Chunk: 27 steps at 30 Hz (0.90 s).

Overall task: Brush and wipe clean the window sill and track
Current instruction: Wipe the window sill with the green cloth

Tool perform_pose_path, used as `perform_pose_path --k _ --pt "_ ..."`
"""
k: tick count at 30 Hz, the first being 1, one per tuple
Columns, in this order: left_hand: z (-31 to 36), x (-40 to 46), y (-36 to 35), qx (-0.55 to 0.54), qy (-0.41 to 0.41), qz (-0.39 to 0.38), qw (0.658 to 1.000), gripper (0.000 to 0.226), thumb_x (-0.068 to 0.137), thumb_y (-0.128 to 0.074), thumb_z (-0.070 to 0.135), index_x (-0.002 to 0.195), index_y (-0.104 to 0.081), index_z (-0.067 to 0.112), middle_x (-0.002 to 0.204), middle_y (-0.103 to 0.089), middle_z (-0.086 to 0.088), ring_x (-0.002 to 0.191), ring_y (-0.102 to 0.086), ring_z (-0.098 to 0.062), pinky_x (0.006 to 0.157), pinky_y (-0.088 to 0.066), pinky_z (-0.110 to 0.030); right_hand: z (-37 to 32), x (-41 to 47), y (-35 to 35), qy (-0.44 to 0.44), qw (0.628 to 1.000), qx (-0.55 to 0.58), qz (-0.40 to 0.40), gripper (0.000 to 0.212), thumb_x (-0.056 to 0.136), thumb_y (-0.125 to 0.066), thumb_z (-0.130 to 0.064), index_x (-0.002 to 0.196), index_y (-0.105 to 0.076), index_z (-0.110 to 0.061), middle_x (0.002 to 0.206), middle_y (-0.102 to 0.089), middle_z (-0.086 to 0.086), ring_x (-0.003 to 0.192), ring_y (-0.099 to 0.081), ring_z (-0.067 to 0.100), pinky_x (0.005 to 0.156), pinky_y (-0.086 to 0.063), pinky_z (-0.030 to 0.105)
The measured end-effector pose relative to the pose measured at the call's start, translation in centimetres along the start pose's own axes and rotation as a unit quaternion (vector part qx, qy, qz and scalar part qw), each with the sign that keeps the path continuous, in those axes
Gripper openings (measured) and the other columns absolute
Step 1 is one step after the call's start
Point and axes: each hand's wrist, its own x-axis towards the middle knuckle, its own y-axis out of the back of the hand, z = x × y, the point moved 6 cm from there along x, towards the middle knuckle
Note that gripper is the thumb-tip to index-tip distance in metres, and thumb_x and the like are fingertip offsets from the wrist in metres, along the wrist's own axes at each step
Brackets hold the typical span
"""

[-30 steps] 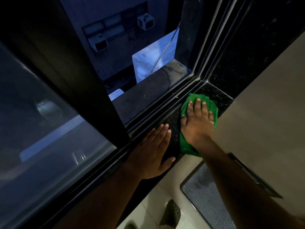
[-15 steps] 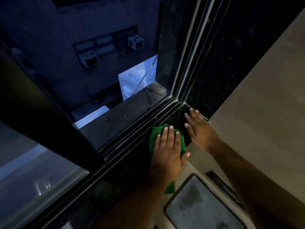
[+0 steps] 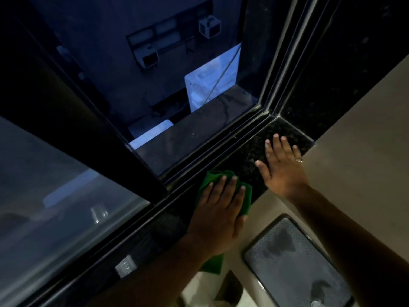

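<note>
Green cloth (image 3: pixel 223 189) lies pinned flat on the dark stone sill (image 3: pixel 285 131) under the left hand (image 3: pixel 219 211), fingers extended and close together, beside the track (image 3: pixel 212 156); right hand (image 3: pixel 281 167) rests palm-down, fingers slightly spread, near the corner, sliding frame (image 3: pixel 88 120) left.

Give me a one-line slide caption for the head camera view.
Left hand presses a green cloth on the dark sill; right hand rests flat beside it.

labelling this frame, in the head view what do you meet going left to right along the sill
closed glass pane → left hand flat on the green cloth → right hand flat on the bare black sill → beige wall
</note>
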Motion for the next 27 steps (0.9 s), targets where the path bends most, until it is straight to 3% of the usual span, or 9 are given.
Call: perform_pose_path --k 9,19,27 --pt "-0.1 5.1 0.8 -0.011 -0.023 -0.018 1.000 0.061 0.097 -0.036 0.044 0.151 -0.026 0.018 0.163 -0.019 -0.007 0.150 -0.013 -0.027 0.119 -0.019 -0.047 0.1 0.1 0.0 -0.007 1.000 0.005 0.015 0.076 0.089 -0.011 -0.057 0.150 -0.022 -0.013 0.161 -0.013 0.011 0.148 -0.010 0.028 0.118 -0.011 0.050" --pt "-2.3 -4.6 0.1 0.039 -0.070 -0.038 0.996 0.063 0.101 -0.027 0.044 0.155 -0.014 0.015 0.165 -0.010 -0.010 0.152 -0.007 -0.030 0.122 -0.012 -0.048 -0.5 -0.5 0.8 -0.029 0.999 0.022 0.011 0.070 0.094 -0.016 -0.053 0.151 -0.020 -0.013 0.161 -0.012 0.011 0.148 -0.008 0.029 0.120 -0.008 0.049" --pt "-1.7 3.3 0.6 0.025 -0.096 -0.032 0.995 0.062 0.098 -0.026 0.046 0.153 -0.020 0.018 0.164 -0.013 -0.007 0.151 -0.010 -0.027 0.121 -0.018 -0.048 -0.1 -0.4 0.5 -0.036 0.998 0.024 0.035 0.068 0.094 -0.014 -0.054 0.150 -0.021 -0.018 0.162 -0.012 0.007 0.149 -0.006 0.027 0.119 -0.006 0.046"
